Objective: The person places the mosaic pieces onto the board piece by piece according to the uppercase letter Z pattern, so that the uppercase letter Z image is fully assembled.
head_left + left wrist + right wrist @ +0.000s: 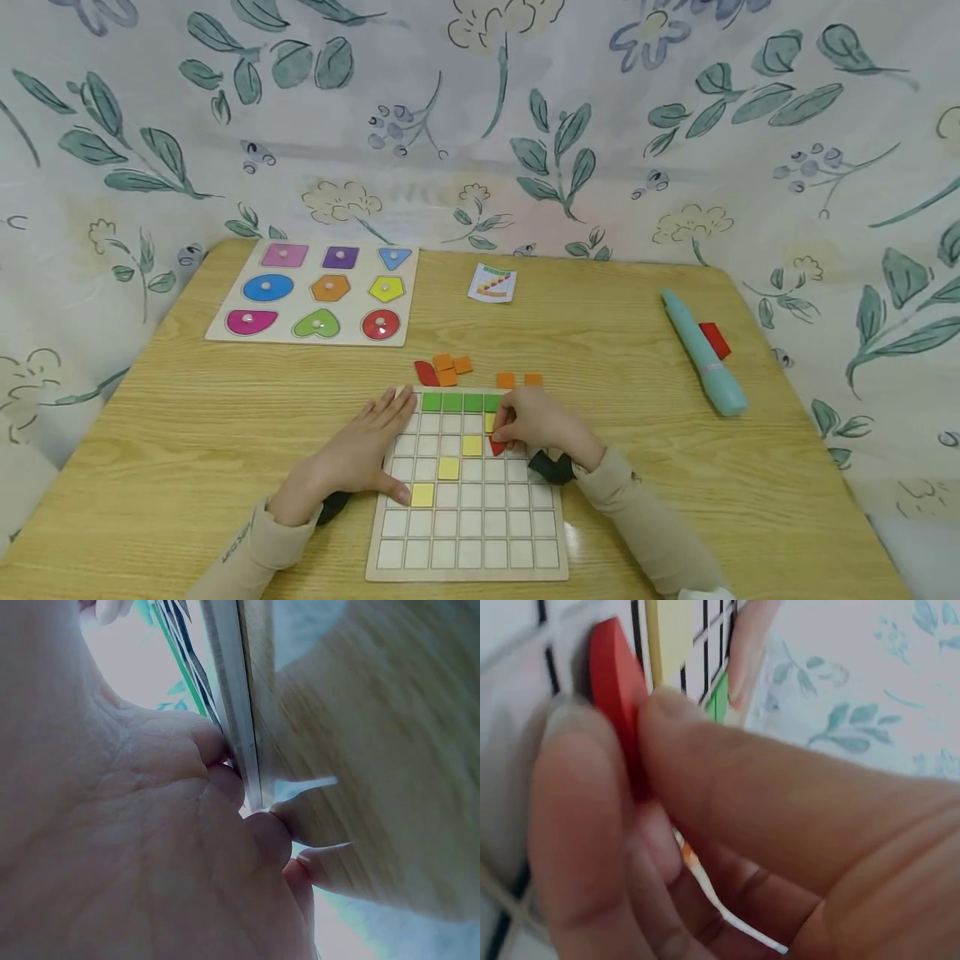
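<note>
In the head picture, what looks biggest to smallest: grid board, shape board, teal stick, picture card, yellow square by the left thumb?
1. Grid board
2. Shape board (farther back, so its real size is unsure)
3. Teal stick
4. Picture card
5. Yellow square

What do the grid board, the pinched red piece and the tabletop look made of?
Grid board: probably wood, matte, given its pale tan rim. Red piece: perhaps painted wood or plastic; smooth, even colour. Tabletop: wood or laminate, faint sheen, visible grain.
</note>
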`<state>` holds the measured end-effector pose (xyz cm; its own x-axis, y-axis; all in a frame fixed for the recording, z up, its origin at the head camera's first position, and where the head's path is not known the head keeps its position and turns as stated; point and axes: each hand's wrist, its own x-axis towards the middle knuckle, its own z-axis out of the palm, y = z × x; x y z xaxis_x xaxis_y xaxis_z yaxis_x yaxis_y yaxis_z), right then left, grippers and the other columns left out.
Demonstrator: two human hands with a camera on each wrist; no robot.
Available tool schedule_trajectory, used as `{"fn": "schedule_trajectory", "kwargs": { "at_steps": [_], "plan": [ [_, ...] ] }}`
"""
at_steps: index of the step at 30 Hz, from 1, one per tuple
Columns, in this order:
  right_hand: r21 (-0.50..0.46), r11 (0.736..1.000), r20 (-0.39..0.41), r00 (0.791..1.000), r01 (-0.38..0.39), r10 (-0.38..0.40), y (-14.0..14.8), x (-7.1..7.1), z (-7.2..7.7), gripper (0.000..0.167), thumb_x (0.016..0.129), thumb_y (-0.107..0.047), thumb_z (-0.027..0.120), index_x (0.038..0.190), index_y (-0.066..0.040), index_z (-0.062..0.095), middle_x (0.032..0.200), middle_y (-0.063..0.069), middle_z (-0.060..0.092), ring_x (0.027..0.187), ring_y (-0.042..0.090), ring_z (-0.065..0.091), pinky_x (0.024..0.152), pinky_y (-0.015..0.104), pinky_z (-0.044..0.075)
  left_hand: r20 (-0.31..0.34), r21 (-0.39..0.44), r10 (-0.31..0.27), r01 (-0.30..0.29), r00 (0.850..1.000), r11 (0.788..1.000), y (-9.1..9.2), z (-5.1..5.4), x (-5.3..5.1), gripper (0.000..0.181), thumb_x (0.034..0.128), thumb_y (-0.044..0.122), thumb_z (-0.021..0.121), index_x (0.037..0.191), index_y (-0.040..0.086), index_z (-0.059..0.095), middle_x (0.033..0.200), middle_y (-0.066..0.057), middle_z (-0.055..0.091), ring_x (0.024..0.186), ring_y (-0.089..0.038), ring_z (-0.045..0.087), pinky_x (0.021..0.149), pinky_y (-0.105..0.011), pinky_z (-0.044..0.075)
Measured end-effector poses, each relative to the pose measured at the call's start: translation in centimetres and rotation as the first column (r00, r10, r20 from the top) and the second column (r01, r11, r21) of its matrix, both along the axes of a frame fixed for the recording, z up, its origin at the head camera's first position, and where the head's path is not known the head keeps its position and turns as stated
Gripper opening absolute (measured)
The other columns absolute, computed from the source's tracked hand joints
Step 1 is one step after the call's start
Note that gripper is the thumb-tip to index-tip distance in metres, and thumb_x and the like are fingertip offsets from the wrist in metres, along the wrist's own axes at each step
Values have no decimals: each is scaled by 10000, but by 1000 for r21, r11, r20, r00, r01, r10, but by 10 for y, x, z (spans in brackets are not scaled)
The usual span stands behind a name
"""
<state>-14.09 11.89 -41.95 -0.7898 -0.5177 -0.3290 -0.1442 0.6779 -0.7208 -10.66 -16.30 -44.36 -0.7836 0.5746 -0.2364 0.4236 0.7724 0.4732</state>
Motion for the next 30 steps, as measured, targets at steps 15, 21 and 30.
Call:
{"fn": "schedule_trajectory", "kwargs": {
  "at_steps": [15,21,30],
  "plan": [
    [-134,991,71,997,-4,14,-17,14,-14,71,942,-3,533,899,-25,585,649,59,598,429,131,588,454,308,552,6,8,1,-1,1000,1000,0,1,0,1285,612,558,825,1534,-24,146,1627,-198,84,1494,-431,35,1191,-612,105],
    [-146,988,87,994,-47,60,-27,8,-12,68,962,-109,575,930,-59,607,660,35,603,478,141,599,488,299,556,9,1,6,-6,1000,1000,-1,3,1,1282,616,570,815,1532,-27,147,1626,-200,78,1495,-429,37,1196,-605,104],
    [-130,991,-59,998,-41,33,-64,-30,0,230,961,-206,608,1133,-60,650,1081,103,675,738,182,617,640,232,501,-3,18,-7,7,1000,1000,-1,4,0,1280,609,583,807,1529,-32,163,1623,-206,93,1490,-442,52,1184,-624,106]
  ]
}}
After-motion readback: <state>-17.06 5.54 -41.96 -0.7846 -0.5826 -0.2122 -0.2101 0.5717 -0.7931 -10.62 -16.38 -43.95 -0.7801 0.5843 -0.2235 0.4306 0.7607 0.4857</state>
